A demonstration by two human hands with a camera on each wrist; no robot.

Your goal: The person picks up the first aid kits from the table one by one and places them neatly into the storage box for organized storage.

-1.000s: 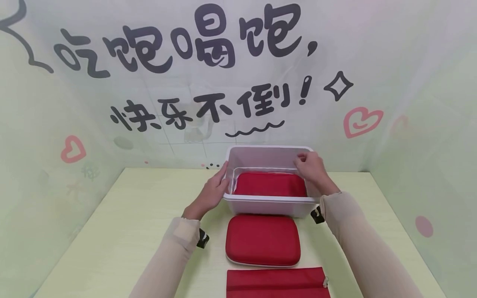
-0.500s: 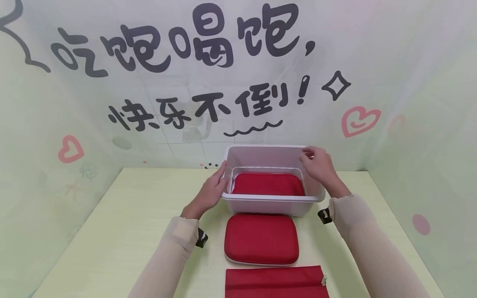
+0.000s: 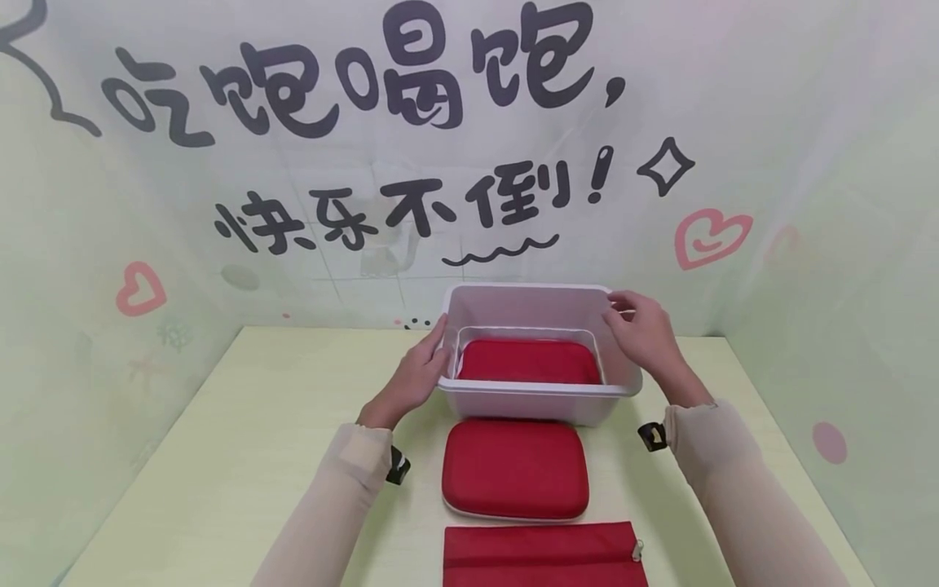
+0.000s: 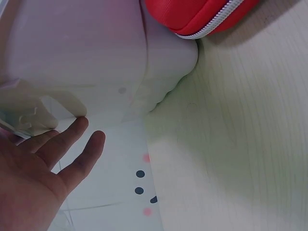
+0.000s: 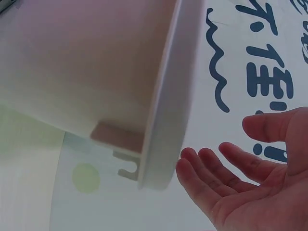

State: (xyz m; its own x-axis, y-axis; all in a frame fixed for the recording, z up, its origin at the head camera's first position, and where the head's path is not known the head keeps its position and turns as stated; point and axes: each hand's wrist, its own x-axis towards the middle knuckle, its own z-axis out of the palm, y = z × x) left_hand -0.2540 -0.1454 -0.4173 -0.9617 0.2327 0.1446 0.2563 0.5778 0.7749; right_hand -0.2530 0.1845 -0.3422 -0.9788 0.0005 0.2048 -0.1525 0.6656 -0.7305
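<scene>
A white plastic bin (image 3: pixel 535 403) stands at the back of the table. My left hand (image 3: pixel 415 375) holds its left side, thumb at the rim and fingers along the outer wall, as the left wrist view shows. At the bin's right back corner is my right hand (image 3: pixel 644 330), its fingers loosely bent and nothing in it. In the right wrist view its fingertips come right beside the rim (image 5: pixel 175 86). Inside the bin lies a red case (image 3: pixel 530 363). Just in front is another red case (image 3: pixel 516 471) with a white zipper (image 4: pixel 216 21).
A flat red zip pouch (image 3: pixel 543 554) lies nearest me, cut off by the frame's lower edge. Behind the pale wooden table (image 3: pixel 242 456) hangs a printed backdrop (image 3: pixel 352 269), close to the bin's back. More printed sheet closes in both sides.
My right hand has moved right, from over the bin's inside to its right back corner. The left hand, the bin and the red items have stayed put.
</scene>
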